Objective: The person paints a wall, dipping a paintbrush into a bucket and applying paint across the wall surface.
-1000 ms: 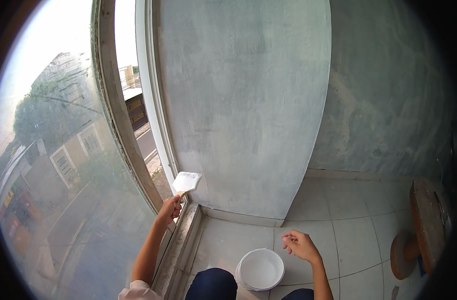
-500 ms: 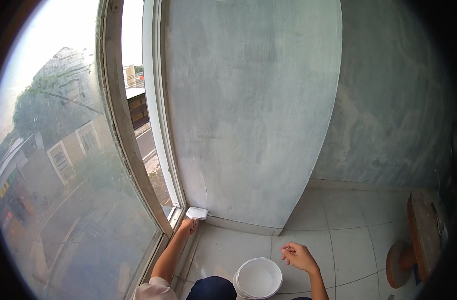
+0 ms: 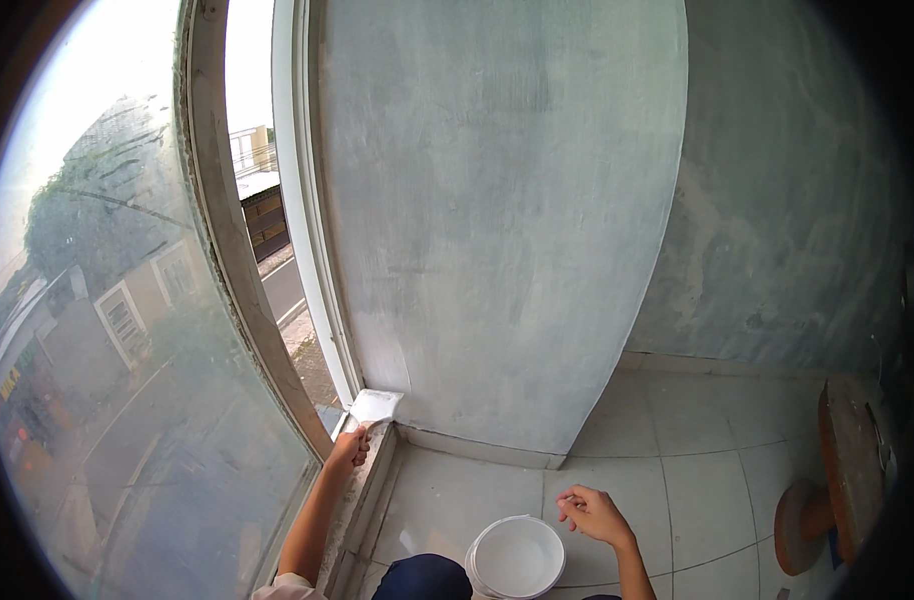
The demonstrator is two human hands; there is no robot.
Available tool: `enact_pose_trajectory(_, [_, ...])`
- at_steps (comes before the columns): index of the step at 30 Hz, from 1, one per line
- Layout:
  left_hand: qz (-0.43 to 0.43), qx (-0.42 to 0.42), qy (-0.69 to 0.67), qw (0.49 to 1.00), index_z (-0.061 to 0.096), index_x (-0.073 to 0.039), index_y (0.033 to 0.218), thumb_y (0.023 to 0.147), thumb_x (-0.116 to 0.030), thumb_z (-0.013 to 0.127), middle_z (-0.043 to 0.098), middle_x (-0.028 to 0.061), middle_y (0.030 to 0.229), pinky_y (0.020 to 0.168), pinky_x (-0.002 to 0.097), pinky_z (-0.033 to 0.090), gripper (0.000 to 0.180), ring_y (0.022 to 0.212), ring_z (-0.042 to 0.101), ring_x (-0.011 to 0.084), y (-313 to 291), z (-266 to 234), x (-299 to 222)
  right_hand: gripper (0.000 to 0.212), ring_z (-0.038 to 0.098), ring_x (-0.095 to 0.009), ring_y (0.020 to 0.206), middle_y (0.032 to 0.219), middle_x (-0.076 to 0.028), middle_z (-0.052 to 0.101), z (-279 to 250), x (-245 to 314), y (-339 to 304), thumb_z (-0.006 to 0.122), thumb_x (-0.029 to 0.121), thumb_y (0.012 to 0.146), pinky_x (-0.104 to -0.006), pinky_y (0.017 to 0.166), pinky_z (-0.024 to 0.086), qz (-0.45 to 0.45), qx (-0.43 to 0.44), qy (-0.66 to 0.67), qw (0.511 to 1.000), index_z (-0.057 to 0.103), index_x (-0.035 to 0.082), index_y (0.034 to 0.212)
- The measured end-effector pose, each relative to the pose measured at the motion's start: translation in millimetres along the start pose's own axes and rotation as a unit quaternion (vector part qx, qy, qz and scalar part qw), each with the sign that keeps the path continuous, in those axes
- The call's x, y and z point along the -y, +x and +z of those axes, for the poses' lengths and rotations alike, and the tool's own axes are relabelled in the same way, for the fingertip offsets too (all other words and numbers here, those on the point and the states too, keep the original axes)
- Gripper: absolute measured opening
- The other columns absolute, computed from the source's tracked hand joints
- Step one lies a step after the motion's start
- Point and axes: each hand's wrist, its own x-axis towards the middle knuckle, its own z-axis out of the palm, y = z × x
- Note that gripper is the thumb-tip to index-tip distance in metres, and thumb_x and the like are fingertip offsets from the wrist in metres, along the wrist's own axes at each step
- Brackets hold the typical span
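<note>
A white bucket point(image 3: 517, 557) stands on the tiled floor point(image 3: 697, 470) at the lower edge, its base cut off. The left hand point(image 3: 349, 449) grips the handle of a putty knife point(image 3: 374, 407); the handle is hidden in the fist. The white-coated blade lies at the bottom corner of the grey wall point(image 3: 497, 220), beside the window frame point(image 3: 307, 250). The right hand point(image 3: 592, 513) hovers half closed and empty beside the bucket rim.
</note>
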Motion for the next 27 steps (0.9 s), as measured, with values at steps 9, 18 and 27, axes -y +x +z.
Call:
enact_pose_trajectory(9, [-0.053,-0.023,0.059,0.997,0.043,-0.008,0.061,0.080,-0.022,0.038,0.037,-0.0025,0.046,0.030,0.0207,0.023,0.025,0.034,0.030,0.0060,48,-2,40,0.021,0.049,-0.009,0.048,0.063,-0.005,0.056,4,9,-2,0.049,0.019,0.076,-0.0213,0.042,0.037,0.006,0.012,-0.024,1.000,0.052,0.000,0.085])
enact_pose_trajectory(18, [-0.048,0.001,0.008,0.999,0.042,-0.007,0.063,0.080,-0.023,0.038,0.034,-0.0032,0.047,0.028,0.0195,0.019,0.024,0.032,0.026,0.0055,41,3,0,0.021,0.049,-0.009,0.047,0.063,-0.006,0.056,2,5,-1,0.050,0.019,0.076,-0.0215,0.042,0.037,0.013,0.010,-0.036,0.999,0.052,0.000,0.084])
enact_pose_trajectory(27, [-0.083,0.019,-0.021,0.996,0.044,-0.005,0.072,0.082,-0.024,0.037,0.037,-0.0021,0.049,0.031,0.0190,0.025,0.023,0.035,0.033,0.0076,1,3,49,0.022,0.050,-0.009,0.052,0.065,-0.005,0.056,26,-6,15,0.047,0.020,0.078,-0.0213,0.044,0.040,0.039,0.096,0.002,0.995,0.053,0.000,0.084])
